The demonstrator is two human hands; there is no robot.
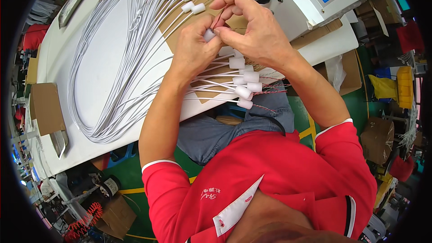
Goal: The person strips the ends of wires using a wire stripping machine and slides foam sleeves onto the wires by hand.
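Observation:
Above the table edge my two hands meet at one cable end. My left hand (191, 47) is closed on a white cylindrical cable end piece (209, 35). Thin reddish-brown wires (219, 18) stick up from it, and the thumb and fingers of my right hand (258, 31) pinch them. A large loop of white cables (100, 119) lies to the left. Several more white cylinders (243, 92) with twisted thin wires rest below my hands near the front edge. Another group of white cylinders (187, 7) lies beyond my left hand.
A pale machine (288, 11) with a blue keypad stands at the far right of the white table (56, 67). Brown cardboard (211, 95) lies under the cable ends. An open carton (47, 108) is at the left edge. A yellow bin (404, 87) stands farther right.

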